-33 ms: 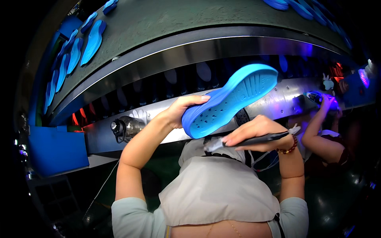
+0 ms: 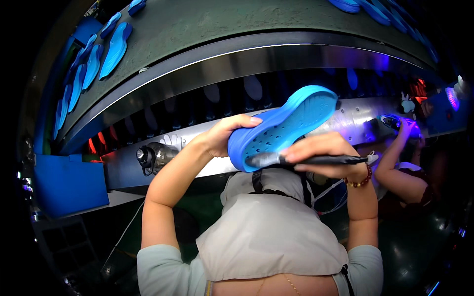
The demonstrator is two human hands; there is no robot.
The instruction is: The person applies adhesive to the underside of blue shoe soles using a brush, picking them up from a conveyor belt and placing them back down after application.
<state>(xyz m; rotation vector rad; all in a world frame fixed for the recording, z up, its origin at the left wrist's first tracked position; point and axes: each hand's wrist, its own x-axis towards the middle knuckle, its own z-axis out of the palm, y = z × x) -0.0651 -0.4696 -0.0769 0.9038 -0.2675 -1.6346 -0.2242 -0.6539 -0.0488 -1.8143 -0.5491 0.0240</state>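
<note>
My left hand (image 2: 223, 135) grips a blue shoe sole (image 2: 308, 114) at its near left end, with the thumb over the outer side wall. The sole is tilted, its hollow inner face with small holes and ribs turned toward me. In my right hand (image 2: 323, 152) is a brush (image 2: 340, 160) with a dark handle and pale bristles. Its bristles, blurred by motion, lie over the inside of the sole's near end, seemingly against the rim. The fingers of my right hand are closed round the handle near the bristles.
A metal ledge (image 2: 197, 165) carries a dark bottle (image 2: 157, 157). Beyond it, a green conveyor belt (image 2: 222, 22) bears several blue soles (image 2: 117, 50) at far left and right. A blue box (image 2: 71, 185) is at left. On the right, another person's hand (image 2: 406, 127) holds a shoe.
My right hand has moved the brush up and slightly left, from below the sole onto its near end. The sole's far end has dropped a little and shifted left.
</note>
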